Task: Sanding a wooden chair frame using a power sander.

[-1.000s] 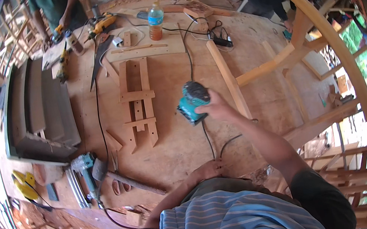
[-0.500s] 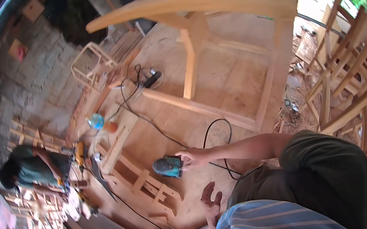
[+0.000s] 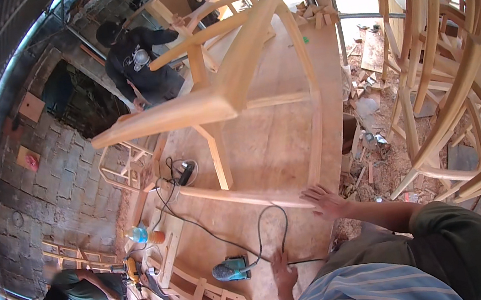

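Observation:
My right hand [image 3: 323, 201] is open, its fingers spread flat over the near corner of a pale wooden chair frame [image 3: 245, 199] that lies on its side on the worktable. Lower and to the left, my left hand [image 3: 284, 275] rests on the tabletop with its fingers forward, next to the black cord [image 3: 260, 239]; whether it touches the cord I cannot make out. Just left of that hand a teal electric sander [image 3: 231, 270] with a dark, dusty top stands on the table, with no hand on it.
Slatted wooden pieces [image 3: 207, 292], a bottle [image 3: 138, 234] and a black power tool [image 3: 186, 173] lie leftward on the worktable [image 3: 284, 143]. One person [image 3: 140, 65] works at the far end, another [image 3: 80, 294] at the left. Chair frames [image 3: 449, 64] crowd the right, above wood scraps.
My right hand has let go of the sander and moved right onto the frame's corner. My left hand has come down to the table. The view has shifted, showing the far person more fully.

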`<state>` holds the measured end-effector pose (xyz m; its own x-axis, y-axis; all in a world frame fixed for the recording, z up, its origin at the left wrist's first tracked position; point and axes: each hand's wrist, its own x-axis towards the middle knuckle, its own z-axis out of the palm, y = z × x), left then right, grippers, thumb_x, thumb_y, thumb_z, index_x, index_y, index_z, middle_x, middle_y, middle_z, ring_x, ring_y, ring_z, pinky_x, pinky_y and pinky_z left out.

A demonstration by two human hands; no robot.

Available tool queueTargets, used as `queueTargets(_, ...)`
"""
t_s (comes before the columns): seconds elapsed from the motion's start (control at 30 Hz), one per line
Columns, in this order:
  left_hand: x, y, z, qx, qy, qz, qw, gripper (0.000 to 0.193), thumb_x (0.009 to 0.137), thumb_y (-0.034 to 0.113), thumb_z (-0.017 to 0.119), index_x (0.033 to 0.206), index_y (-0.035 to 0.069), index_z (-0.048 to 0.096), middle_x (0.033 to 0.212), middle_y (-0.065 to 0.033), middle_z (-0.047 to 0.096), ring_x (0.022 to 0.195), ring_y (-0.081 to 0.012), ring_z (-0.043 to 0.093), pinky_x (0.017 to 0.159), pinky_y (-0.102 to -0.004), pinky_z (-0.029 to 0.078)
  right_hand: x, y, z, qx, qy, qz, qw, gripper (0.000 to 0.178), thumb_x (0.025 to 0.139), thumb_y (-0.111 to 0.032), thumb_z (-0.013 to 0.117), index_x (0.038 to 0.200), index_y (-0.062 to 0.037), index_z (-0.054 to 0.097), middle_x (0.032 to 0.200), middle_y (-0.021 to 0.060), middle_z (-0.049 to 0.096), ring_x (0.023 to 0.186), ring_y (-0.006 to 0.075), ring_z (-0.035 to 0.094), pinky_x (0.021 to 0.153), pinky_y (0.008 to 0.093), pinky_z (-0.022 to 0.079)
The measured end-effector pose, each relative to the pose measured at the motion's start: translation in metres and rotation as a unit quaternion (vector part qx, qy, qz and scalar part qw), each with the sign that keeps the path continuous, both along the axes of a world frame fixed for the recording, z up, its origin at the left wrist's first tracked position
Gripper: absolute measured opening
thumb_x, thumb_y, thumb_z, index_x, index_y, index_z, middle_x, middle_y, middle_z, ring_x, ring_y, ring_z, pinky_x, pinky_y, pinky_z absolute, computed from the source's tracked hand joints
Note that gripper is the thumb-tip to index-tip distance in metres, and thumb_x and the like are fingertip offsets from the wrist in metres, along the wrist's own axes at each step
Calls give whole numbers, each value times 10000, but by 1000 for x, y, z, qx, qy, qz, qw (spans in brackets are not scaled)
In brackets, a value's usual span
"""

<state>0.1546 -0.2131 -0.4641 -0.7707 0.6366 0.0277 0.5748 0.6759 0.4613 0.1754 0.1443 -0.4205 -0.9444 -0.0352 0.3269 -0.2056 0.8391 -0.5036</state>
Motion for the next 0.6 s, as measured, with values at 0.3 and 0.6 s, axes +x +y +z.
queueTargets(0.3, 28, -72, 39, -46, -36, 178, 982, 557, 698, 91, 603, 1247, 70, 698, 1535, -244, 441, 1470, -455, 325, 1202, -503, 314, 2, 49, -5, 32, -11, 65, 997, 673, 899, -332, 680, 1483, -102, 437, 1537, 123, 424, 1457, 340, 344, 1211, 509, 259)
queueTargets(0.6, -40, 102, 359, 234, 343, 51, 908, 379, 747, 104, 632, 1090, -36, 710, 1297, -229, 647, 1271, -444, 573, 1066, -517, 456, -58, 99, 308, -56, 462, 70, 882, 628, 818, -267, 780, 1343, -14, 547, 1369, 228, 526, 1305, 401, 504, 1095, 518, 415)
